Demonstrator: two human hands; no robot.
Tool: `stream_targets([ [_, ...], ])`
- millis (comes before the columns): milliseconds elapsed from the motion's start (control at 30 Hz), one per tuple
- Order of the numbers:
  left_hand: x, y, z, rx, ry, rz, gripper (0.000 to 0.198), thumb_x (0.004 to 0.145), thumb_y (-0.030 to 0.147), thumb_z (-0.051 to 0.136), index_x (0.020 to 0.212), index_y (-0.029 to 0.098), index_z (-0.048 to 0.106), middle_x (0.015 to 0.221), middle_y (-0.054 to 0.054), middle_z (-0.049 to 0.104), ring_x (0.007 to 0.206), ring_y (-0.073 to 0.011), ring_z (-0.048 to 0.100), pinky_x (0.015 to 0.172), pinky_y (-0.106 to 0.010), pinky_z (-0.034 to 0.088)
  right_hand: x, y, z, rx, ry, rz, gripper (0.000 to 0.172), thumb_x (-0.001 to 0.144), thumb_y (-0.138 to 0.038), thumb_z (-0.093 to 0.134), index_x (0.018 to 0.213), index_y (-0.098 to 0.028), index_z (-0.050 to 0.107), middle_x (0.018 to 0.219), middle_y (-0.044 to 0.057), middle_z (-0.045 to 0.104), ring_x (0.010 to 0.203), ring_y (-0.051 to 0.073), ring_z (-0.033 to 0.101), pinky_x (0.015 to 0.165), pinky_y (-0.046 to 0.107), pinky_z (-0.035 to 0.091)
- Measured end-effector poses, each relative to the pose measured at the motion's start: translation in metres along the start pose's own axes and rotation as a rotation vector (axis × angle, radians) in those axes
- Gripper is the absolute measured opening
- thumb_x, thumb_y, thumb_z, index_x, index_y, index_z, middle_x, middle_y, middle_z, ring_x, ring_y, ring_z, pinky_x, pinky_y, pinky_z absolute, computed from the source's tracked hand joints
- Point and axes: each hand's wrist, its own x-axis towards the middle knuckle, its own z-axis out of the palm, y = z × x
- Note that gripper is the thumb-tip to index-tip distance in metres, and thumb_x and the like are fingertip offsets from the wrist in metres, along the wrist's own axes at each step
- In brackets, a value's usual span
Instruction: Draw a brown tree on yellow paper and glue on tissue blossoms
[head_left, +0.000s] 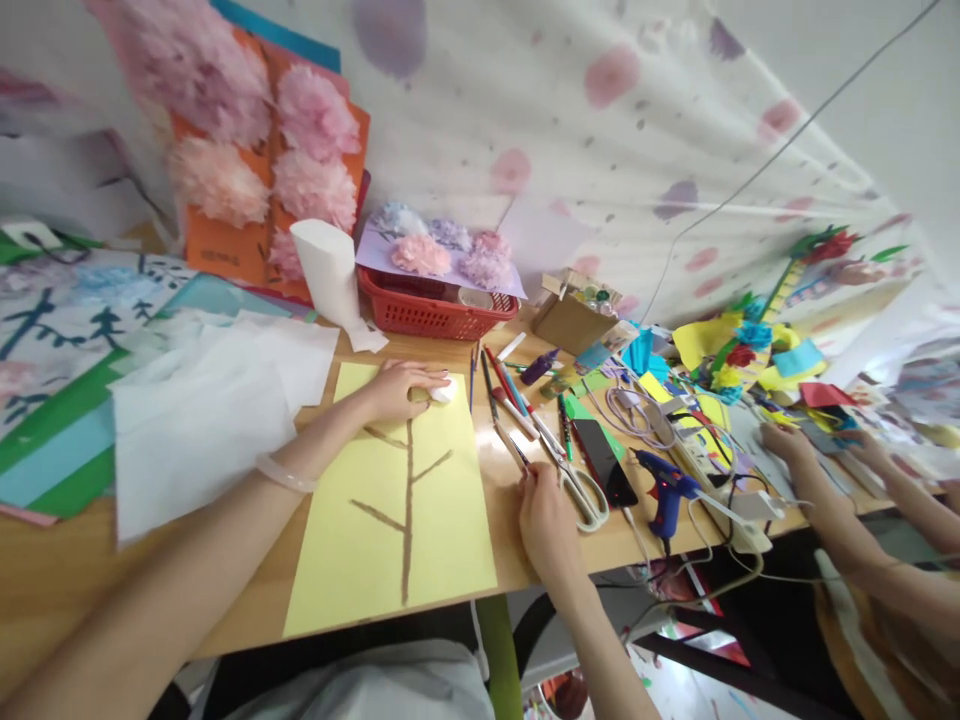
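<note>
The yellow sheet [450, 470] lies at the centre of the frame on the wooden table [75, 570]. It carries a brown trunk [407, 520] with a few side branches. Apart from one small white wad [442, 392] at the trunk's top, the branches are bare, so the work looks to be at an early stage, with the tree laid down and almost nothing added to it. The left hand [397, 390] reaches in from the lower left, palm down, with its fingers close together and the fingertips resting on that wad, pressing it to the paper. The right hand [546, 525] sits at the table's near edge, right of the sheet. Its fingers are curled toward a pen and the scissors [581, 490] just beside them, and I cannot tell whether it grips either. White tissue sheets [202, 410] lie to the left. A blue glue gun [666, 495] stands further right, and a co-worker's hand [787, 445] is beyond it.
</note>
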Motion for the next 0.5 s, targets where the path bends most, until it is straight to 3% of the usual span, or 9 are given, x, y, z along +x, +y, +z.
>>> stream_targets([
  [100, 0.001, -0.004, 0.002, -0.015, 0.010, 0.025, 0.058, 0.070, 0.014, 0.057, 0.125, 0.031, 0.064, 0.136, 0.005, 0.059, 0.130, -0.0235, 0.050, 0.114, -0.038, 0.027, 0.014, -0.005, -0.005, 0.163, -0.009, -0.138, 0.023, 0.099, -0.031, 0.037, 0.111, -0.018, 0.052, 0.092, 0.009, 0.069, 0.082, 0.024, 0.066, 0.069, 0.032, 0.048],
  [267, 0.003, -0.009, 0.003, -0.028, 0.052, 0.096, 0.056, 0.070, 0.016, 0.056, 0.123, 0.030, 0.066, 0.131, 0.006, 0.063, 0.124, -0.0198, 0.056, 0.110, -0.029, 0.036, 0.037, -0.009, 0.001, 0.061, 0.047, -0.412, 0.031, 0.097, -0.019, 0.038, 0.122, -0.018, 0.057, 0.106, 0.011, 0.068, 0.095, 0.024, 0.064, 0.078, 0.034, 0.048],
  [500, 0.003, -0.008, 0.004, -0.018, 0.053, 0.083, 0.057, 0.070, 0.013, 0.055, 0.124, 0.025, 0.065, 0.129, 0.004, 0.064, 0.125, -0.0192, 0.055, 0.107, -0.028, 0.040, 0.048, -0.002, 0.015, -0.045, 0.081, -0.525, 0.041, 0.092, -0.010, 0.037, 0.124, -0.016, 0.061, 0.086, 0.010, 0.064, 0.080, 0.024, 0.061, 0.072, 0.035, 0.050],
])
